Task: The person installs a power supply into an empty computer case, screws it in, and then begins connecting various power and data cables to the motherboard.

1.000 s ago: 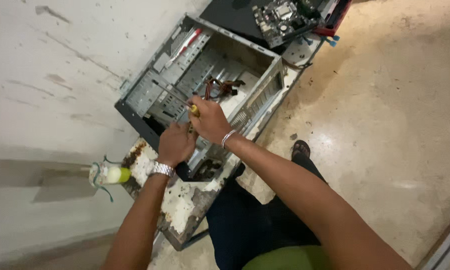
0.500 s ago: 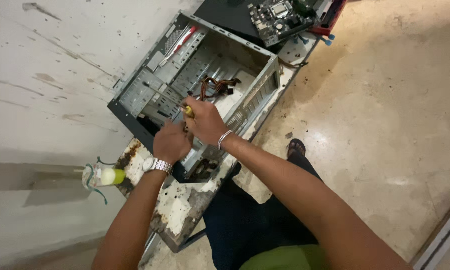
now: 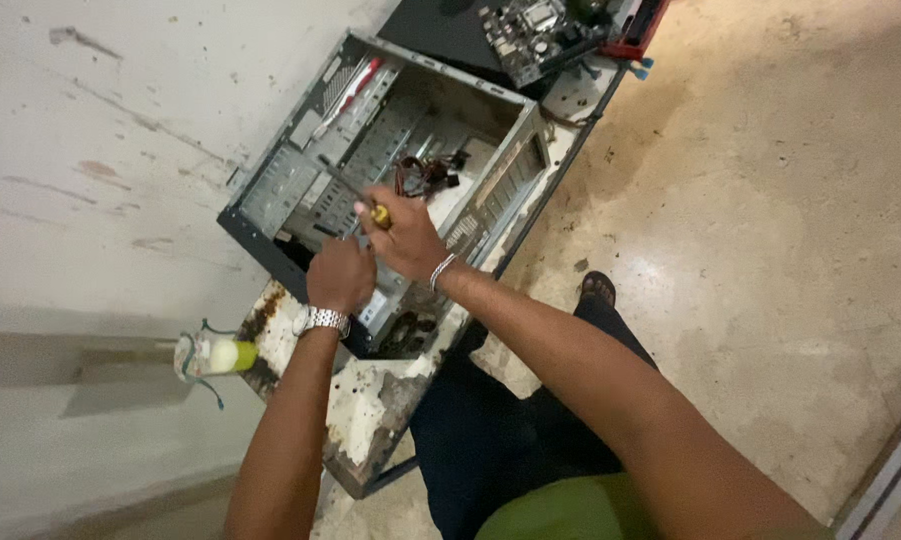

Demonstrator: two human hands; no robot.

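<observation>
While the right hand (image 3: 403, 238) clamps the screwdriver (image 3: 366, 203) and the left hand (image 3: 339, 276) rests closed beside it at frame centre, a slipping tip may gouge the case (image 3: 301, 170).

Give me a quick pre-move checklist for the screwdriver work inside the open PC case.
1. Right hand gripping the screwdriver by its yellow handle: ok.
2. Left hand resting at the computer case edge; whether it steadies the case: cannot tell.
3. Tip seated on a screw: cannot tell, too small.
4. Red cable bundle loose in the case, close to the right hand: not ok.
5. Case fully on the worn table: ok.
</observation>
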